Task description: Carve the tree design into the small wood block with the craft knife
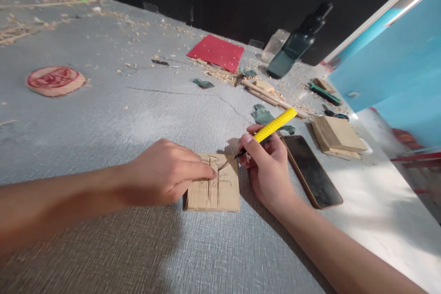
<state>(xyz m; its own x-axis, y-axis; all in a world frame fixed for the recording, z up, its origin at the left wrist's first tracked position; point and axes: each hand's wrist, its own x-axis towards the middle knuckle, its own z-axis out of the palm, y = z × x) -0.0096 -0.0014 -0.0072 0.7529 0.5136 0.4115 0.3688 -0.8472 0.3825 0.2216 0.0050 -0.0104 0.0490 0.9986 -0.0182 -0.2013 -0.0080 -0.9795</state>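
Observation:
A square wooden block with lines cut into its face lies flat on the grey table. My left hand bears down on its left side, fingers closed over the edge and the index fingertip near the middle of the carved marks. A yellow-handled carving tool is gripped like a pen in my right hand. Its thin metal tip slants down to the block's face, just beside my left index fingertip. Part of the carving is hidden under my left fingers.
Right of my right hand lies a phone, with wooden blocks beyond it. Farther back are wooden sticks, a red paper, a dark bottle and a green cutter. A carved wooden disc sits left, among shavings.

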